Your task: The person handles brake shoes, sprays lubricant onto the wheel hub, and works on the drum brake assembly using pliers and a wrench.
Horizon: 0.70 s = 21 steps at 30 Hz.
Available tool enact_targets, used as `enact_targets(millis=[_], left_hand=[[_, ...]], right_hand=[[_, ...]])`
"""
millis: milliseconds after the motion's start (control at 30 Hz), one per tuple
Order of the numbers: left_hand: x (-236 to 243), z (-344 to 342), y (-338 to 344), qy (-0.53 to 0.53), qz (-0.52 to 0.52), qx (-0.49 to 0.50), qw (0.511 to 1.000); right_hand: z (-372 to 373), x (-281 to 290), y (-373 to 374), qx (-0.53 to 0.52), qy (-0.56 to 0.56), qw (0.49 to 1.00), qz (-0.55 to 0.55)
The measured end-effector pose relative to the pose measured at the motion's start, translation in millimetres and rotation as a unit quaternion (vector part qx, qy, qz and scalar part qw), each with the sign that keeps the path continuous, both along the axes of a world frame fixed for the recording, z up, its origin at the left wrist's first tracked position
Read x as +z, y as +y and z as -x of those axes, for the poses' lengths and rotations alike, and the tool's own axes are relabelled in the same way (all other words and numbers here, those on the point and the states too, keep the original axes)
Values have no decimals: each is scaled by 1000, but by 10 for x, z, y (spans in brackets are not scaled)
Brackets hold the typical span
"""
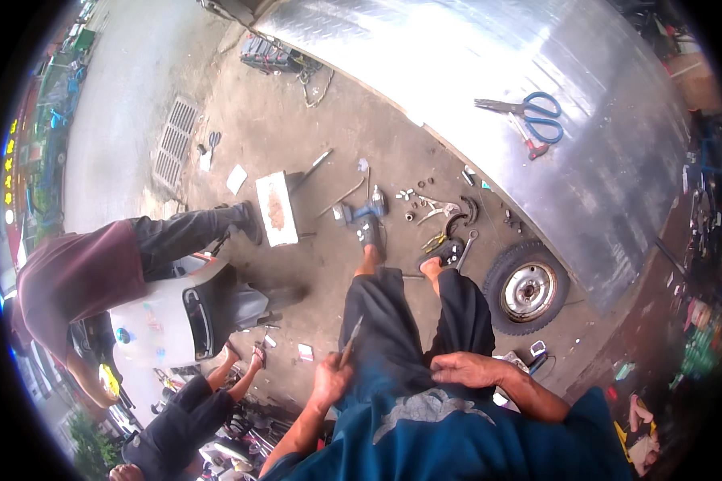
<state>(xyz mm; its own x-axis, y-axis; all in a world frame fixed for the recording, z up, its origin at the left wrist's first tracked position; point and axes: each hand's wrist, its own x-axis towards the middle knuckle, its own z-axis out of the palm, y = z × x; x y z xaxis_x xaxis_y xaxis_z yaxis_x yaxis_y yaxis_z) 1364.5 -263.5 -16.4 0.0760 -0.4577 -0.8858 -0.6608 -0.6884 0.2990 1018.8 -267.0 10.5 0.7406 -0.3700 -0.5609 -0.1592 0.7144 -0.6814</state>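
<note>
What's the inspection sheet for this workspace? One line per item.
Surface: dirty ground; shiny metal sheet with blue-handled scissors on it.
Things in hand: slim pointed tool, point up.
Clutter: blue drill, wrench, wheel on the ground.
Hands: left hand closed around the tool; right hand at the waist, grip unclear.
Cables: apparent cord beside a dark box.
Surroundings: person in maroon, person in dark shorts, white scooter.
</note>
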Motion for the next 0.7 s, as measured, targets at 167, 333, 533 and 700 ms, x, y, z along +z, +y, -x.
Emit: enact_targets(millis=[167,333,533,700], left_hand=[[79,-5,-183,78,10,51,996],[-937,154,-1176,167,46,-52,983],[-2431,1428,-2701,171,194,-276,926],[-3462,1820,-3263,255,143,-235,927]], right_hand=[[-96,-712,-333,-9,14,1000,21],[-301,-2304,-736,-84,322,911,243],[-453,-3283,-1893,-522,108,846,-17],[-406,-4154,-2593,-692,88,716,27]])
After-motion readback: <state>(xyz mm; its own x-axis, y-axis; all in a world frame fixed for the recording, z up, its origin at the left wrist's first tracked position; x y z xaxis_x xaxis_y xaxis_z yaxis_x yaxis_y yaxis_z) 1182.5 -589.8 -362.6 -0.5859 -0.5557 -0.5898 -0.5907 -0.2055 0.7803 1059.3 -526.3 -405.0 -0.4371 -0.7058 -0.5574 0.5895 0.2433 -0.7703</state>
